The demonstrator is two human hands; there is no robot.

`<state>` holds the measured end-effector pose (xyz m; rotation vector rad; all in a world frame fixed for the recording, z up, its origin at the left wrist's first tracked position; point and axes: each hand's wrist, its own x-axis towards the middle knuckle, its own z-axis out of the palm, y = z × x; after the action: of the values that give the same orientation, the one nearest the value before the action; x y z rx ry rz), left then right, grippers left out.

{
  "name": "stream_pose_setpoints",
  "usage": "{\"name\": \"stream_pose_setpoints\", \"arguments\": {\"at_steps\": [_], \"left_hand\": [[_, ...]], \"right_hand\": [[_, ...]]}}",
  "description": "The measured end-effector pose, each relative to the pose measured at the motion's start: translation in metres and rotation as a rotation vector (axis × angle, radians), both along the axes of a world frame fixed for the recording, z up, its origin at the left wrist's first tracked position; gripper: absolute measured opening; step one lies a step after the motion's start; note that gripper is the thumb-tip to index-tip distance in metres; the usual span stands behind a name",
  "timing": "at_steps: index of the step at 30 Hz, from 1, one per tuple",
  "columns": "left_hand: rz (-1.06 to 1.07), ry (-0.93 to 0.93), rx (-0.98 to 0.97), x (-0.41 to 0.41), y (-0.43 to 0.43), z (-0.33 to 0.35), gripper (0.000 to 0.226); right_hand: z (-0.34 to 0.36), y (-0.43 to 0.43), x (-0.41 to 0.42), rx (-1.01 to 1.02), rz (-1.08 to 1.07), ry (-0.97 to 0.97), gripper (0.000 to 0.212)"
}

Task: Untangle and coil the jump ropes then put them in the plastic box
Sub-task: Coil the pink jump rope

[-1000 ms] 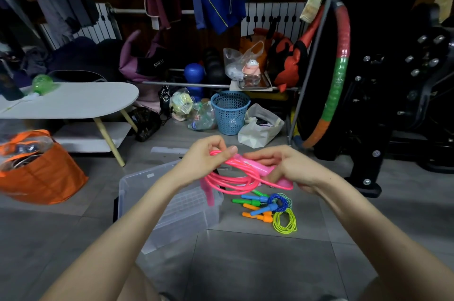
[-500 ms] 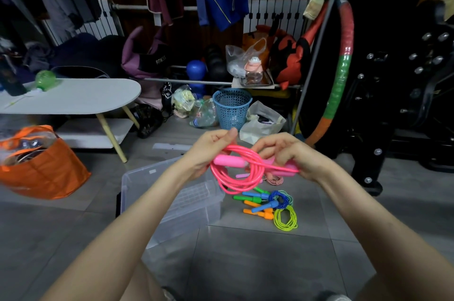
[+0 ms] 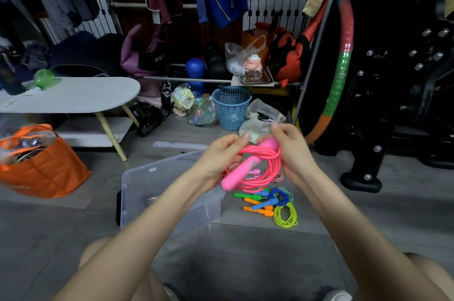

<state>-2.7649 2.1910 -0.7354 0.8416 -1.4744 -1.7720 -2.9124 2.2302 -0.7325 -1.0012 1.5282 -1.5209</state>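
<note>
A coiled pink jump rope with two pink handles hangs between my hands above the floor. My left hand grips the coil at its left side, where one handle points down and left. My right hand pinches the cord and the other handle at the coil's top right. The clear plastic box stands open on the floor below my left forearm. Right of the box lie other jump ropes, blue and yellow-green cords with green, orange and blue handles.
An orange bag sits at the left, behind it a low white table. A blue mesh basket and plastic bags stand at the back. A hula hoop and black gym equipment fill the right.
The pink handles have turned from lying level to slanting, one down-left and one up-right. Both hands have shifted slightly with the coil, which now hangs lower between them.
</note>
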Motion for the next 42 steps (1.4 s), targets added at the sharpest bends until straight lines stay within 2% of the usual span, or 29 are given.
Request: {"name": "stream_pose_setpoints", "arguments": {"at_steps": [3,5,10,14,16,19,22,24,25,27,29,32,34,37,39,42], "left_hand": [[0.113,0.013,-0.032,0.001,-0.002,0.003,0.035],[0.23,0.01,-0.101,0.003,-0.007,-0.001,0.037],[0.419,0.114,-0.12,0.0,-0.011,-0.006,0.038],[0.473,0.163,-0.092,-0.013,-0.012,-0.003,0.038],[0.503,0.18,-0.053,-0.017,-0.012,-0.002,0.037],[0.564,0.219,-0.034,-0.019,-0.017,-0.001,0.037],[0.6,0.256,-0.038,-0.02,-0.02,-0.001,0.037],[0.61,0.253,-0.055,-0.024,-0.02,-0.001,0.038],[0.619,0.24,-0.069,-0.024,-0.02,-0.002,0.038],[0.651,0.203,-0.103,-0.023,-0.025,-0.004,0.039],[0.686,0.188,-0.134,-0.019,-0.029,-0.008,0.039],[0.761,0.085,-0.247,-0.011,-0.036,-0.01,0.037],[0.856,0.015,-0.275,0.004,-0.049,-0.01,0.037],[0.958,0.07,-0.095,0.038,-0.075,-0.015,0.044],[0.915,0.152,0.012,0.05,-0.079,-0.018,0.046],[0.834,0.244,0.106,0.047,-0.075,-0.015,0.043]], "right_hand": [[0.012,0.003,0.009,0.082,0.302,-0.065,0.049],[0.014,0.003,0.008,0.107,0.354,-0.127,0.059],[0.006,0.001,0.009,0.033,0.26,-0.177,0.067],[0.003,0.002,0.015,-0.072,0.191,-0.328,0.092],[0.002,0.003,0.015,-0.075,0.104,-0.311,0.098],[-0.002,0.016,0.024,-0.001,-0.003,-0.12,0.088],[-0.008,0.026,0.037,0.053,-0.017,0.028,0.076],[-0.01,0.023,0.04,0.107,-0.034,0.234,0.062],[-0.013,0.019,0.04,0.154,-0.042,0.348,0.061],[-0.016,0.013,0.041,0.245,-0.046,0.496,0.075],[-0.019,0.01,0.043,0.297,0.016,0.425,0.082],[-0.015,0.017,0.045,0.31,0.183,0.199,0.067],[-0.006,0.035,0.036,0.308,0.335,0.153,0.048],[0.007,0.058,0.012,0.3,0.52,0.169,0.023],[0.007,0.066,-0.005,0.295,0.575,0.214,0.02],[-0.011,0.056,-0.018,0.335,0.535,0.416,0.02]]}}
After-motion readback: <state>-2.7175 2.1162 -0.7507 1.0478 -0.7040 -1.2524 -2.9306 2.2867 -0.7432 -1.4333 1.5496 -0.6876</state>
